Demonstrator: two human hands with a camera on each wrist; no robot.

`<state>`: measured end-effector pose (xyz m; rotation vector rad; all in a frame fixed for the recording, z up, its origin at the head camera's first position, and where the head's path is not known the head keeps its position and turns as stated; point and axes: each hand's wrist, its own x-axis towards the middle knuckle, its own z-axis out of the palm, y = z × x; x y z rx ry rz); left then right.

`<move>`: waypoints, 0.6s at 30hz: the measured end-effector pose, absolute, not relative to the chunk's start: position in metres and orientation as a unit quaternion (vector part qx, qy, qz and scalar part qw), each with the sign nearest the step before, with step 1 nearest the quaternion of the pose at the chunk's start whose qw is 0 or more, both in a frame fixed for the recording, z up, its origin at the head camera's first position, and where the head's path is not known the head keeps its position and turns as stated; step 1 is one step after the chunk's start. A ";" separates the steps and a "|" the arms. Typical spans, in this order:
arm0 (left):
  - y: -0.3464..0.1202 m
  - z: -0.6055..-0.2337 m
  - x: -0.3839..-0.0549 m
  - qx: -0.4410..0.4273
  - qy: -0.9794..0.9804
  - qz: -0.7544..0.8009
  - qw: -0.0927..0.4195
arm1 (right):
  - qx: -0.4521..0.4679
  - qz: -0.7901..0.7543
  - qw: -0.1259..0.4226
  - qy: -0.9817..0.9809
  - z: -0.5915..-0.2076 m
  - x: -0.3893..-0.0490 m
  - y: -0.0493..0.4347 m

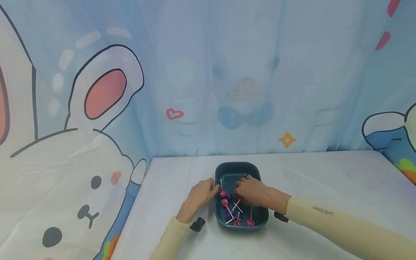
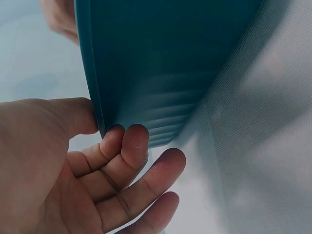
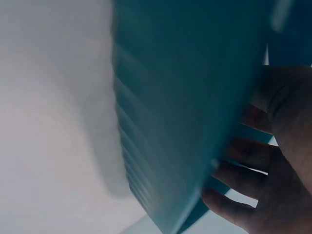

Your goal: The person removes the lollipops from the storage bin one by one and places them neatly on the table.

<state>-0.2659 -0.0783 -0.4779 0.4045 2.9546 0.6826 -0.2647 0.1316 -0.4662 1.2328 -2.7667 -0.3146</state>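
Observation:
A dark teal plastic bin (image 1: 237, 168) stands on the table with several lollipops (image 1: 225, 203) in it, in pink and purple wrappers with white sticks, mostly toward its near end. My left hand (image 1: 202, 193) pinches the bin's left rim, thumb on the edge and bent fingers (image 2: 135, 146) against the outer wall. Over the right rim reaches my right hand (image 1: 251, 191), its fingers (image 3: 241, 178) down inside the bin near the sticks. What those fingertips touch is hidden. A small pink wrapper (image 1: 248, 176) shows just beyond the right knuckles.
The white-covered table (image 1: 312, 173) spreads around the bin. Behind it hangs a light blue printed curtain (image 1: 195, 72), and a cartoon rabbit print (image 1: 74, 173) lines the left side. Both sleeved wrists carry small black devices (image 1: 197, 224).

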 end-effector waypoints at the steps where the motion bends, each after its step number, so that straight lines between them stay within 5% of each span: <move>1: -0.078 -0.478 -0.266 0.132 0.965 0.223 0.041 | 0.400 -0.102 0.050 -0.909 -0.465 -0.265 0.132; 18: -0.078 -0.479 -0.266 0.129 0.965 0.225 0.042 | 0.374 -0.102 0.055 -0.920 -0.449 -0.267 0.136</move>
